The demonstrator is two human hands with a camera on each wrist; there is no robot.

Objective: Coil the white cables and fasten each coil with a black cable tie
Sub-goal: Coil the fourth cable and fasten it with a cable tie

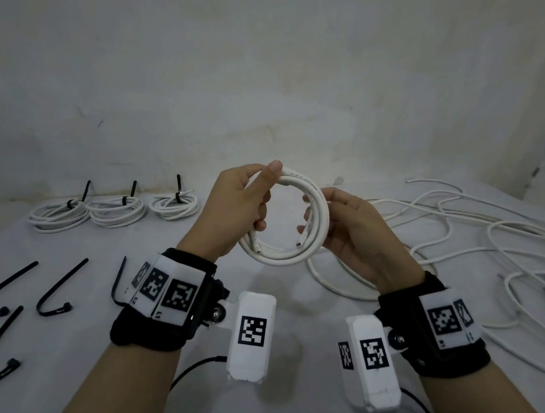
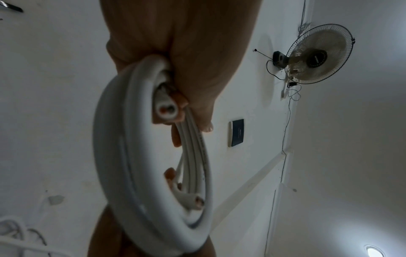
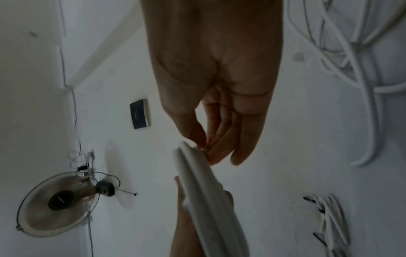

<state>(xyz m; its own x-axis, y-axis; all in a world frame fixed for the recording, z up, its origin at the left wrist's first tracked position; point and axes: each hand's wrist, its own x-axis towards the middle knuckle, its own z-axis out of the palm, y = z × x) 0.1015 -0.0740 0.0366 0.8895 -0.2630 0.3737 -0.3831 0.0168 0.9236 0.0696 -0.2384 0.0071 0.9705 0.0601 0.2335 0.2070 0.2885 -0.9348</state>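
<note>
Both hands hold a small white cable coil [image 1: 316, 203] upright above the table. My left hand [image 1: 241, 205] grips the coil's left side, thumb on top and fingers curled through the ring. My right hand [image 1: 347, 226] holds the right side, fingertips inside the loop. Two cut cable ends [image 1: 298, 244] stick out at the bottom of the ring. The left wrist view shows the coil [image 2: 123, 156] close up in the curled fingers. In the right wrist view the coil [image 3: 197, 175] is pinched between thumb and fingers. No tie is on this coil.
Three tied coils [image 1: 115, 210] lie at the back left. Several loose black cable ties [image 1: 60, 286] lie at the left on the white table [image 1: 300, 331]. A tangle of loose white cables [image 1: 482, 242] covers the right side.
</note>
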